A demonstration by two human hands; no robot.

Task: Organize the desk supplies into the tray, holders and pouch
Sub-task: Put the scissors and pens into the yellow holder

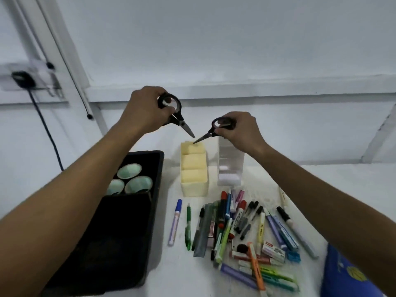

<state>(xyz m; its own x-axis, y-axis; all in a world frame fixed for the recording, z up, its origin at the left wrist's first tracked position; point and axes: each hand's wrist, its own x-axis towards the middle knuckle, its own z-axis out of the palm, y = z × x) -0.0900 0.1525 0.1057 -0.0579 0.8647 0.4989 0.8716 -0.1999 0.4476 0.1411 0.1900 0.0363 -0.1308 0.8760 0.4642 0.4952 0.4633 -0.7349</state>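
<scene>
My left hand (145,110) grips a pair of black-handled scissors (177,116) by the loops, blades pointing down to the right. My right hand (242,131) grips a second, smaller pair of black scissors (211,132), its tip just over the far compartment of the cream three-slot holder (194,187). The two blade tips nearly meet above that holder. A clear acrylic holder (230,166) stands to its right. A black tray (120,232) lies on the left with three green-lined cups (137,184) at its far end. A blue pouch (347,275) sits at the lower right.
Several pens, markers, highlighters and an eraser box lie in a loose pile (246,232) on the white desk in front of the holders. A blue marker (175,221) and a green pen (188,227) lie apart on the left. A wall socket with a dark cable (42,123) is at the far left.
</scene>
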